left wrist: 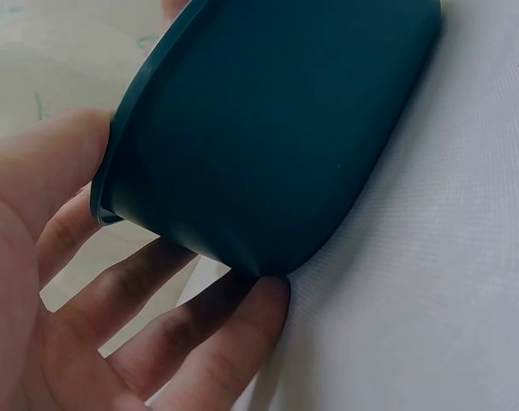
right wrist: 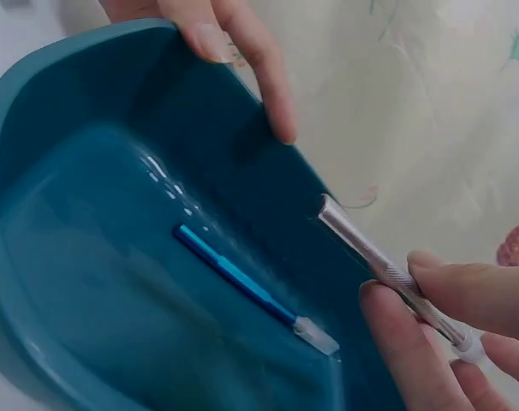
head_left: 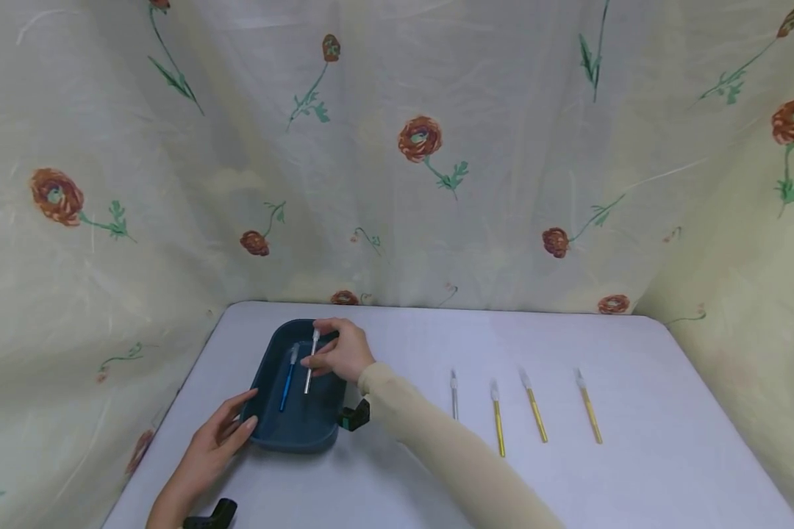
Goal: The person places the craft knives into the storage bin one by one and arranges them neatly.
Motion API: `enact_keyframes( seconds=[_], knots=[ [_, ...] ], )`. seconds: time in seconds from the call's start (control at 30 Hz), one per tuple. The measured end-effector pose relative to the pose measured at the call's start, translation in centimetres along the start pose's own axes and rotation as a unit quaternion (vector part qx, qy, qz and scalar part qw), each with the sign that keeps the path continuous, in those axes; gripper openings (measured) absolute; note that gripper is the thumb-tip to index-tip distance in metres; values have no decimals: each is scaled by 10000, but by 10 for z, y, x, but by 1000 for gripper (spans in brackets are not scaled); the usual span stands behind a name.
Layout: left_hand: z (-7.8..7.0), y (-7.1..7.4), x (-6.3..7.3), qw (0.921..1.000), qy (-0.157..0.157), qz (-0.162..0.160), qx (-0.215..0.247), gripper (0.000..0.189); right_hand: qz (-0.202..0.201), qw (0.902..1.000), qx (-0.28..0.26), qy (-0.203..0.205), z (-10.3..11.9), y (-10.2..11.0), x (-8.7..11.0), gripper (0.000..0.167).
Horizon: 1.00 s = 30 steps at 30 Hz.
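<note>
A silver craft knife (right wrist: 371, 250) with a clear cap is pinched between the thumb and fingers of my right hand (head_left: 345, 351), over the dark teal tray (head_left: 298, 444). Beneath it, a blue craft knife (right wrist: 242, 278), also capped, lies on the tray floor. My left hand (head_left: 217, 439) grips the tray's near left corner. The left wrist view shows its thumb at the rim and its lower fingers against the outer wall, close to the tabletop.
To the right on the white table (head_left: 410, 338) lie a second silver craft knife (head_left: 453, 393), partly behind my right sleeve (head_left: 450, 455), and three gold craft knives (head_left: 498, 426) in a loose row. A flowered curtain (head_left: 490, 220) hangs behind and along the sides.
</note>
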<state>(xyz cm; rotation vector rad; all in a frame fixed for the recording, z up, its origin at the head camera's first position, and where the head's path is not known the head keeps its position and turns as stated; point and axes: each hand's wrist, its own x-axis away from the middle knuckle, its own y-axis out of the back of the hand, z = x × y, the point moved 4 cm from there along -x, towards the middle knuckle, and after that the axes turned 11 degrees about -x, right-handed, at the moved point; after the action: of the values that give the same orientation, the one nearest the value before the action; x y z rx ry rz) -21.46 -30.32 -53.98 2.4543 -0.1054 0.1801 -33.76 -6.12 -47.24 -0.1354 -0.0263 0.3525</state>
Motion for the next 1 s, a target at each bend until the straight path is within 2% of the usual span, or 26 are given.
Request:
enact_keyframes(
  seconds=[0.43,0.73,1.0],
  knots=[
    [1,1,-1,9998,-170,-89,-57,69,-200,9985,487,-163,-19,-13,-13,65],
    [-1,1,-4,9999,-121,-25,-19,66,-361,9980,494,-177,-21,-21,-27,66],
    [-1,0,-3,9998,-87,-85,-145,63,-478,9967,501,-427,-31,-28,-39,64]
  ],
)
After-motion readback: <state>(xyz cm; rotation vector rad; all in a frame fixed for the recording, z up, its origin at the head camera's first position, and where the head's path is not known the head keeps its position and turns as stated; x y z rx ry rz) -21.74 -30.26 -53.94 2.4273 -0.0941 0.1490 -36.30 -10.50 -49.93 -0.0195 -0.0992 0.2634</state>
